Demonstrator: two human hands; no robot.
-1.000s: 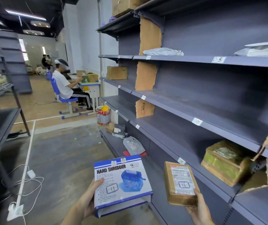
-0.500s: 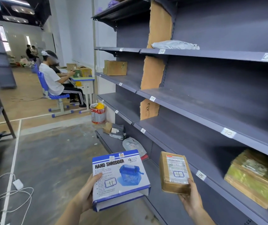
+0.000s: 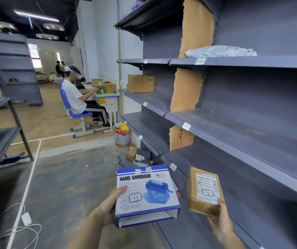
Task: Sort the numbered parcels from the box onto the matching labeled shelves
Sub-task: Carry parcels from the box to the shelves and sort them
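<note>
My left hand [image 3: 108,209] grips the hand shredder box [image 3: 146,194], marked 11, face up; my right hand [image 3: 221,223] grips the brown parcel [image 3: 205,193], marked 16, long axis pointing away, beside grey shelves [image 3: 243,126] over concrete floor [image 3: 63,186].

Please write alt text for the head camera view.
A left hand holds a hand shredder box marked 11, and a right hand holds a brown parcel marked 16, beside grey labeled shelves.

I see open room on the two middle shelf boards [image 3: 243,130] to my right, while the cardboard divider [image 3: 187,90] walls off their left end and a grey bag [image 3: 219,51] fills the shelf above.
</note>
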